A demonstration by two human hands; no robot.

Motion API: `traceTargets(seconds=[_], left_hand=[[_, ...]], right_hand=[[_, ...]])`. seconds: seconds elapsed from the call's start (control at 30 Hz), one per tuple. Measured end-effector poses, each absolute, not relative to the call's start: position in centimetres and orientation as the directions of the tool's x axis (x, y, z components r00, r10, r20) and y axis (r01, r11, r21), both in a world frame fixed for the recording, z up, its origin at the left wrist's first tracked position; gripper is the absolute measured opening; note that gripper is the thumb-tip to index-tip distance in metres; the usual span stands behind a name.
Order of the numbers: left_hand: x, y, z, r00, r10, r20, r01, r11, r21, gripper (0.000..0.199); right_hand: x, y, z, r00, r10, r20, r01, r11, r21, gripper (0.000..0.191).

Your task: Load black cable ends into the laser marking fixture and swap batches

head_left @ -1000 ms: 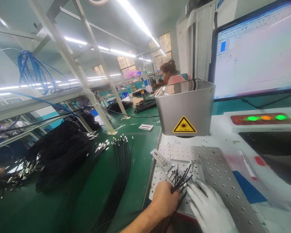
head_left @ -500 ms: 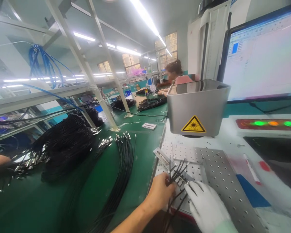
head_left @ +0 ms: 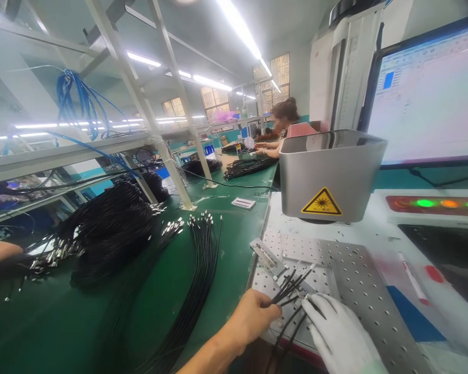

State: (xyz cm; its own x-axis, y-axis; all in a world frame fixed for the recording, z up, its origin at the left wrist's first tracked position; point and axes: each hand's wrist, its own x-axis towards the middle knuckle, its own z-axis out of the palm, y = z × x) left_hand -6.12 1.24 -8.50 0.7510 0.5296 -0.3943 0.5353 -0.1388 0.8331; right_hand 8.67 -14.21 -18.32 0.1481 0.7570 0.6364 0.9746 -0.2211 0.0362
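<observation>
My bare left hand (head_left: 254,316) is closed around a small bunch of black cables (head_left: 293,285), whose ends fan out to the right over a perforated metal plate (head_left: 368,298). Beside it, my right hand (head_left: 337,327), in a white glove, pinches at the ends of a couple of black cables (head_left: 290,328) that hang down over the front edge. Its fingertips partly hide those ends. Just beyond both hands lies a slotted metal fixture (head_left: 268,258).
A grey laser head with a warning sign (head_left: 322,202) hangs over the plate. Black cable bundles (head_left: 203,259) and a large cable pile (head_left: 109,228) lie on the green table (head_left: 234,228). A marker (head_left: 413,278) lies right, below a monitor (head_left: 432,93). A co-worker (head_left: 284,119) sits farther back; another person's arm (head_left: 2,253) shows left.
The bunch in my left hand has tilted, its ends now pointing more to the right. My left hand has drawn slightly down and left from the right one. The view has shifted a little.
</observation>
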Motion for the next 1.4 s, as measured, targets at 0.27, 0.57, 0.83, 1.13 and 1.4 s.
traceTargets(seconds=[0.27,0.57,0.83,1.13,1.4], left_hand=[[-5.5,1.2,-8.9,0.752,0.49,-0.441,0.552,-0.103,0.828,0.026],[-4.9,0.8,-8.9,0.679,0.588,-0.439,0.657,-0.218,0.722,0.027],[-4.6,0.6,-8.5,0.67,0.608,-0.426,0.698,-0.321,0.64,0.029],[-5.3,1.4,-8.9,0.732,0.605,-0.314,0.594,-0.34,0.73,0.014],[-6.7,2.3,-8.1,0.745,0.638,-0.196,0.506,-0.349,0.789,0.027]], right_hand=[[8.6,-14.1,-18.4,0.153,0.75,0.643,0.972,-0.232,0.039,0.032],[8.5,-14.1,-18.5,0.114,0.749,0.653,0.967,-0.234,0.099,0.035],[9.1,-13.6,-17.8,0.044,0.734,0.678,0.981,-0.159,0.108,0.031],[7.8,-12.6,-17.2,0.232,0.774,0.589,0.962,-0.273,-0.019,0.034],[8.7,-12.8,-18.1,0.101,0.736,0.67,0.972,-0.216,0.091,0.033]])
